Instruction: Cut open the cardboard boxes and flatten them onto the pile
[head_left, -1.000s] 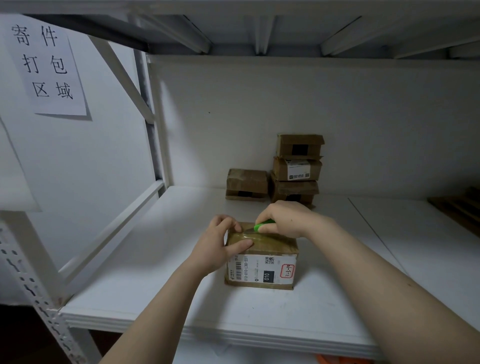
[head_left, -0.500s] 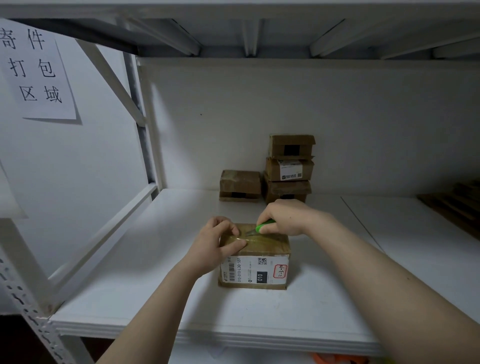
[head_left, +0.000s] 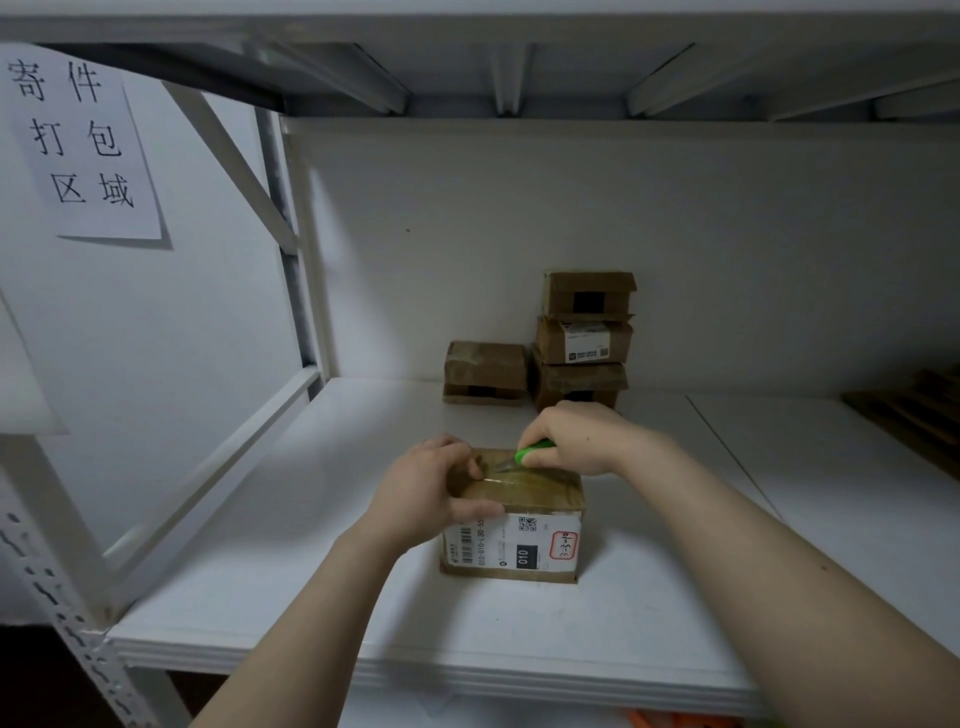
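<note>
A small taped cardboard box (head_left: 524, 499) with a white shipping label on its front stands on the white shelf (head_left: 311, 597). My left hand (head_left: 426, 493) grips the box's left end, thumb on the front face and fingers curled over the top. My right hand (head_left: 576, 436) holds a green-handled cutter (head_left: 530, 454), whose blade lies on the taped top near the far left corner. Flattened cardboard (head_left: 914, 410) lies at the shelf's far right edge.
Against the back wall stand a single brown box (head_left: 485, 371) and a stack of three boxes (head_left: 584, 338). A slanted white brace and upright (head_left: 291, 249) close the left side, the upper shelf hangs overhead, and a paper sign (head_left: 78, 140) is taped at the left.
The cutter's blade has slid a little to the left along the box top, toward my left fingers. The box and my left hand have stayed in place.
</note>
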